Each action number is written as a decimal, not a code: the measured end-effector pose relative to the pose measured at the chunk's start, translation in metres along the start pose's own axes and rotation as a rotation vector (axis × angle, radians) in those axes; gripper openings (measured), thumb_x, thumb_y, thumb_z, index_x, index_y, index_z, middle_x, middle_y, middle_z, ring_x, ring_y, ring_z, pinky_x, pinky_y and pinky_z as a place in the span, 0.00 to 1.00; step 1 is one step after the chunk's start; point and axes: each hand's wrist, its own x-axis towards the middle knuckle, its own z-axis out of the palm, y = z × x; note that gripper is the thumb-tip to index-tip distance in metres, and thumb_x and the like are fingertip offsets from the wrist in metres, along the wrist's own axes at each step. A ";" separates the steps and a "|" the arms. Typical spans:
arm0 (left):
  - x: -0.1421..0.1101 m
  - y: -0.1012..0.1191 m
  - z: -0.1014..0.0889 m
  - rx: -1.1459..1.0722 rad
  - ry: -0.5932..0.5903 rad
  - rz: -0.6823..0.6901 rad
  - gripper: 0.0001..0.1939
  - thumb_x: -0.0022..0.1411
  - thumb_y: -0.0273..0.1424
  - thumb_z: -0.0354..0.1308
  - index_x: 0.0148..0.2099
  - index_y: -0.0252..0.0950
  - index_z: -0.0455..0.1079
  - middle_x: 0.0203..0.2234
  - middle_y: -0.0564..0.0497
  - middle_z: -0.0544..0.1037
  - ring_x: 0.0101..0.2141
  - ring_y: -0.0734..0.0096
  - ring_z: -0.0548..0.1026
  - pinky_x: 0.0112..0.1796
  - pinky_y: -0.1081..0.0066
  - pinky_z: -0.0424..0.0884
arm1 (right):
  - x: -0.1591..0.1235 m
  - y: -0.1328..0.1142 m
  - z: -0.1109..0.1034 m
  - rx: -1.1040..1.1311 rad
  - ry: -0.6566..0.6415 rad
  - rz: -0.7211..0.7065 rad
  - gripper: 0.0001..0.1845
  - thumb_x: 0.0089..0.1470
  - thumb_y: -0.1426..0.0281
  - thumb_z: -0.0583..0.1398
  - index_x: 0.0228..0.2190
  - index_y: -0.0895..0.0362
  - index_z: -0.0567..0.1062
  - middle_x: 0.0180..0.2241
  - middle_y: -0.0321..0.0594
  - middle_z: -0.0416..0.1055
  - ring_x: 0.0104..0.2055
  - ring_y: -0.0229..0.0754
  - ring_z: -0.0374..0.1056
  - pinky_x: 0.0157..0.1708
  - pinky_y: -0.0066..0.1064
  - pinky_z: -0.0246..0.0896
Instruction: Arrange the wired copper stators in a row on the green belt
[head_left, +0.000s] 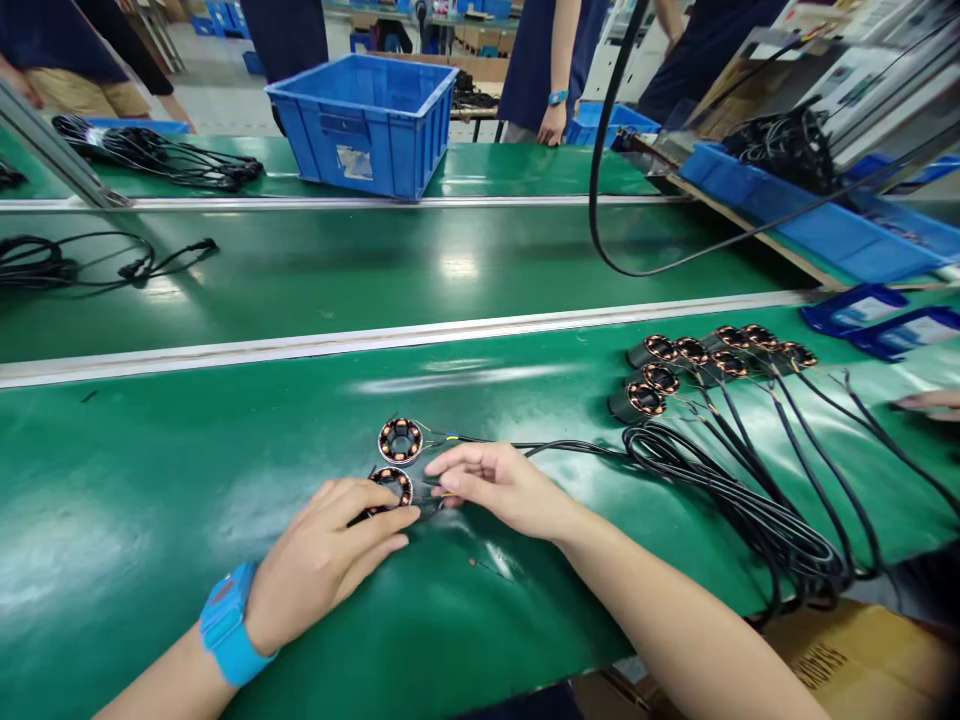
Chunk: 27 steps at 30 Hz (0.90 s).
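Left hand point(330, 540) lies over near coil ring point(406, 486), grip underneath hidden; right hand point(499, 484) pinches thin leads point(445, 494) at ring's 3 o'clock. Ring probably light, rigid; windings likely delicate: hold outer wall. Second coil ring point(400, 458) at 12 o'clock, on worktop point(225, 440).

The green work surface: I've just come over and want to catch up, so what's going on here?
A person is handling the nearer copper-wound ring: the left hand lies partly over it, while the right hand has its fingers at thin wires just beside it. Whether they pinch the wires is hard to tell. The farther ring lies just beyond, its wires running toward a black cable. To the right sit more rings next to a bundle of black cables.
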 end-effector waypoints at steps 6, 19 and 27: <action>0.033 -0.011 -0.021 0.055 0.036 0.005 0.13 0.72 0.28 0.56 0.56 0.40 0.69 0.50 0.52 0.74 0.49 0.72 0.71 0.52 0.71 0.64 | 0.013 -0.021 -0.021 -0.300 0.342 -0.303 0.13 0.63 0.60 0.61 0.41 0.57 0.79 0.40 0.40 0.78 0.42 0.39 0.74 0.46 0.31 0.68; 0.066 -0.032 -0.015 0.108 -0.197 0.081 0.15 0.76 0.28 0.45 0.58 0.45 0.68 0.48 0.55 0.75 0.44 0.72 0.73 0.42 0.69 0.65 | 0.038 -0.008 -0.023 -0.123 0.088 -0.047 0.16 0.57 0.58 0.62 0.34 0.60 0.76 0.35 0.39 0.76 0.26 0.31 0.60 0.28 0.25 0.54; 0.067 -0.027 -0.013 0.079 -0.242 0.007 0.10 0.76 0.31 0.48 0.56 0.45 0.65 0.47 0.57 0.76 0.45 0.72 0.74 0.44 0.67 0.62 | 0.041 -0.006 -0.021 0.080 0.058 0.038 0.22 0.51 0.54 0.66 0.34 0.62 0.75 0.26 0.39 0.73 0.24 0.32 0.60 0.25 0.26 0.47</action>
